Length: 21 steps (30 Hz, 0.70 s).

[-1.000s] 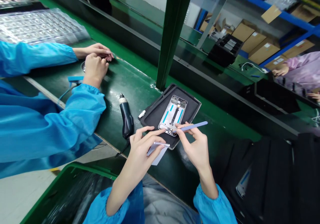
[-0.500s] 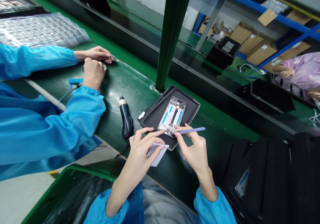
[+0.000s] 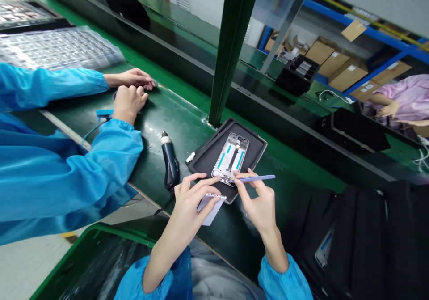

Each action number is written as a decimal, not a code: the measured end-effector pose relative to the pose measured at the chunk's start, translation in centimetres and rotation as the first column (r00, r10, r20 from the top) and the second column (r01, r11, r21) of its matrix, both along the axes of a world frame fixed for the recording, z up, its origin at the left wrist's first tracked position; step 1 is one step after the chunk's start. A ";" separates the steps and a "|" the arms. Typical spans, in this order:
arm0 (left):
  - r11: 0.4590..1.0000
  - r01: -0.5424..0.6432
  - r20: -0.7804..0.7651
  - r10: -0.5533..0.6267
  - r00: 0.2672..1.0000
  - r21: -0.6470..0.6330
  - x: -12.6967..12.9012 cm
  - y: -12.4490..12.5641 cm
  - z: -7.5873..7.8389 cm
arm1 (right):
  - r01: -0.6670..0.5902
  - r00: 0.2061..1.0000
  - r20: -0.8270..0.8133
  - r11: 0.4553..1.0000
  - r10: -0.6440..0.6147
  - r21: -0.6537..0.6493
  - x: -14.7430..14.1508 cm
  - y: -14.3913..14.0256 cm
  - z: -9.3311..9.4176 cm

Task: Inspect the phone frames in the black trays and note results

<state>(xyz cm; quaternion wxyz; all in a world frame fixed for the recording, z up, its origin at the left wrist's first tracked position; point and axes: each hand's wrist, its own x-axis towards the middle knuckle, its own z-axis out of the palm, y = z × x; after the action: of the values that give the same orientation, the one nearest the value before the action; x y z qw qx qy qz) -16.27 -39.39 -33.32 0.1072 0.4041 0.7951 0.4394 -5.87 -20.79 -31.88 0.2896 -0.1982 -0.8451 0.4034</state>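
Observation:
A phone frame (image 3: 224,160) with blue strips and a dark flex cable lies tilted in a black foam-like tray (image 3: 256,151). Between the thumb and fingers of my left hand (image 3: 187,201) is a small white sheet (image 3: 210,215) with a row of dark dots along its top edge. The left index finger reaches the phone's lower end. My right hand (image 3: 259,204) pinches light purple tweezers (image 3: 263,178), whose tip points at the small parts at that same end. Whether the tip touches them is too small to tell.
Left of the tray lies an electric screwdriver (image 3: 170,163) with its cord. A co-worker's hands (image 3: 129,101) rest on the green bench farther left. A green bin (image 3: 100,228) stands below, black holders (image 3: 355,237) at right. A green post (image 3: 231,54) rises behind the tray.
My hands, the sheet and the tweezers keep almost the same place at the phone's lower end. The co-worker's nearer hand has shifted slightly right. The whole view has moved a little.

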 end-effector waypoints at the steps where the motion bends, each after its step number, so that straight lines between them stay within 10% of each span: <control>1: 1.000 0.006 0.014 -0.006 1.000 0.001 0.0 0.0 0.0 | 0.004 1.000 -0.005 1.000 -0.004 -0.009 0.0 0.0 0.0; 6: 0.989 -0.119 0.107 0.109 0.988 0.092 -1.3 -0.2 -0.3 | 0.168 0.973 -0.129 0.973 -0.189 -0.156 0.4 -0.9 0.3; 9: 0.966 -0.234 0.158 0.215 0.964 0.107 -3.1 -0.2 -0.6 | 0.361 0.899 -0.119 0.867 -0.421 -0.343 1.2 -1.7 -0.2; 14: 0.970 -0.214 0.247 0.180 0.952 0.115 -4.4 0.0 0.3 | 0.394 0.893 0.019 0.761 -0.450 -0.516 1.2 -2.9 -2.7; 21: 0.958 -0.206 0.235 0.158 0.959 0.200 0.9 -1.9 2.1 | 0.318 0.873 -0.171 0.800 -0.456 -0.509 1.4 -3.4 -1.4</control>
<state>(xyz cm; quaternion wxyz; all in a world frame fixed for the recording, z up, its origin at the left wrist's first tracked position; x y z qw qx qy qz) -15.35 -41.33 -31.24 0.1062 0.2880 0.7583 0.5751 -4.49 -24.21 -33.23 0.4290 -0.3716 -0.6132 0.5495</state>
